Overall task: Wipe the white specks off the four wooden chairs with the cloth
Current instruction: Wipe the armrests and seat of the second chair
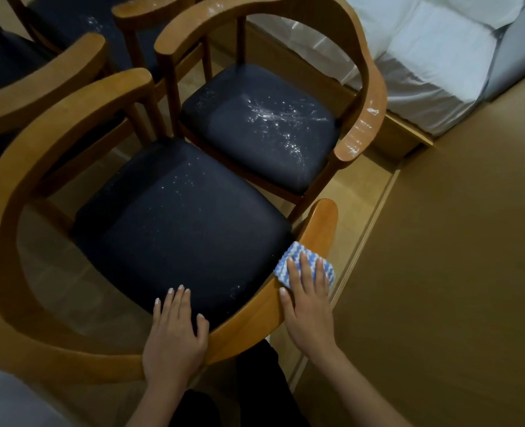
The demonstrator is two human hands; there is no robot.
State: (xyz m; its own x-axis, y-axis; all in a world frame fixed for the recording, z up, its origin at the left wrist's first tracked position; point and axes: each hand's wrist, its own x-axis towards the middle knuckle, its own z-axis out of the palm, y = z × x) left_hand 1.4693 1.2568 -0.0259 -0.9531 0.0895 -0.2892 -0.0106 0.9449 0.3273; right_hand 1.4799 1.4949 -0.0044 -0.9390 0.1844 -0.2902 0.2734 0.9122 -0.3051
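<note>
The nearest wooden chair [15,257] has a curved backrest and a dark seat dusted with faint white specks. My right hand [309,306] presses a folded blue-and-white cloth [304,261] flat onto the chair's right armrest, fingers straight. My left hand [175,337] rests flat on the curved back rail, fingertips reaching over the seat edge. A second chair [369,87] behind it carries heavy white specks on its seat and white smears on its armrest. Two more chairs [52,75] stand at the upper left, partly cut off; one seat shows specks.
A bed with white bedding [433,72] on a low wooden base stands at the upper right. Brown floor [455,272] spreads to the right of the chairs. A light wooden ledge [369,223] runs beside the near chair.
</note>
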